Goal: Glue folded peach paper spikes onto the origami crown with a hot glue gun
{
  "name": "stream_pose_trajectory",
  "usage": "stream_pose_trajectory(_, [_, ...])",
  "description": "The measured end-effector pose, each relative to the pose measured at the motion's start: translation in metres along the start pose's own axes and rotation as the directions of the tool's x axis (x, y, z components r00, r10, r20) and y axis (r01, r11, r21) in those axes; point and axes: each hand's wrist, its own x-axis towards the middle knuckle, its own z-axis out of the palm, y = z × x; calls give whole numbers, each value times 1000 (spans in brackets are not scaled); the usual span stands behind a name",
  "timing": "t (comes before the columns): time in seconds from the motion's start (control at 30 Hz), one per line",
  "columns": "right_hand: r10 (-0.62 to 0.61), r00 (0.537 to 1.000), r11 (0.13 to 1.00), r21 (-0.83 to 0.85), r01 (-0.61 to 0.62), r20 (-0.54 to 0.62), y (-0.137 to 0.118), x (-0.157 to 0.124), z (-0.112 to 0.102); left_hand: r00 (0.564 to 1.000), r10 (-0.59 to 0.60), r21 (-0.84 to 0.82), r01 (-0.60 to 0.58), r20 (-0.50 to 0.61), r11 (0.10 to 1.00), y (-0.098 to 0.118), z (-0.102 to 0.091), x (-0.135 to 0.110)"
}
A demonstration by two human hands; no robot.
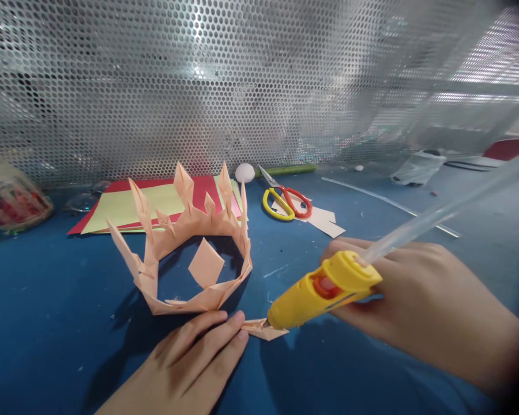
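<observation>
My right hand is closed around a yellow hot glue gun with a long clear glue stick coming out of its back. The gun's tip touches a small folded peach paper piece on the table. With its fingertips, my left hand holds the left end of that piece down. Just beyond my left hand stands a peach folded-paper crown with pointed tips. A peach paper diamond is seen inside the ring.
Behind the crown lie coloured paper sheets. Scissors rest over paper scraps, near a white ball and green rod. Another glue stick lies at right, a jar at left. A perforated metal panel closes off the back.
</observation>
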Motion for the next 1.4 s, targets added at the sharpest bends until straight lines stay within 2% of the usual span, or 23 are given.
stream_pose_trajectory(0.2, [-11,1000,1000,28,11,29,3,-2,0,1000,-9,-12,9,-17,1000,-2,5,-1])
stream_pose_trajectory(0.4, [-27,999,999,47,26,26,4,-5,3,993,72,33,-69,-92,997,-6,10,0])
stream_pose_trajectory(0.6, [-59,998,998,-26,59,22,2,-4,-1,999,3,20,-2,-49,1000,0,3,0])
stream_pose_trajectory(0.67, [1,999,998,-58,1,33,4,-1,-4,999,-3,13,4,-44,1000,1,2,-1])
stream_pose_trajectory(0.7, [72,996,995,-67,-68,56,7,0,-5,999,-6,18,7,-46,1000,2,1,0])
stream_pose_trajectory(0.77, [275,952,961,-64,-268,132,12,3,-4,998,-15,23,16,-62,1000,3,1,1])
stream_pose_trajectory(0.83, [473,857,879,-40,-475,205,19,3,0,996,-24,16,25,-90,1000,4,0,2])
stream_pose_trajectory(0.9, [608,770,784,3,-621,193,23,2,9,992,-24,23,27,-123,999,5,0,3])
stream_pose_trajectory(0.97, [703,705,701,75,-709,90,25,-2,20,988,-25,32,30,-151,999,4,2,3])
stream_pose_trajectory(1.0, [721,687,677,115,-727,96,24,-4,25,987,-24,31,30,-159,999,4,3,3])
stream_pose_trajectory(1.07, [696,693,679,142,-720,188,22,-7,34,987,-21,16,23,-161,1000,3,5,2])
stream_pose_trajectory(1.13, [645,726,720,127,-682,240,19,-8,39,989,-26,5,27,-148,1000,3,7,1])
stream_pose_trajectory(1.23, [588,792,780,142,-609,165,11,-4,37,993,-30,7,31,-117,1000,2,8,0])
stream_pose_trajectory(1.3, [503,847,811,245,-531,173,1,1,29,995,-11,19,13,-101,1000,2,7,0])
stream_pose_trajectory(1.4, [321,900,784,451,-427,294,-22,7,14,996,14,80,-7,-90,997,0,5,0])
